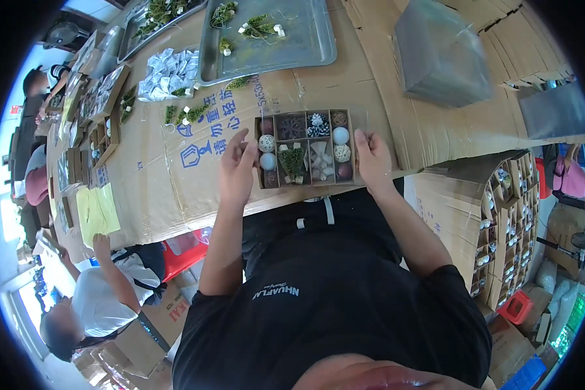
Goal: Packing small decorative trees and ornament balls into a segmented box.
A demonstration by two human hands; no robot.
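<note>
A divided cardboard box (311, 159) is held level between my two hands, just above the near edge of the cardboard-covered table. My left hand (237, 172) grips its left side and my right hand (375, 162) its right side. Balls in white, dark red and brown fill the narrow outer compartments, among them a white ball (340, 135). The middle compartments hold dark snowflake-like pieces (291, 127), white-tipped pine cones (318, 125), a green moss bundle with pale bits (294, 162) and pale star-like pieces (322, 160). Some of my fingertips are hidden behind the box.
A metal tray (273, 55) with green bundles stands ahead, beside a pile of silvery packets (169, 75). Clear plastic bins (442, 55) stand at the right. Filled divided boxes (507, 227) are stacked at the lower right. Another person (110, 286) works at the table's left side.
</note>
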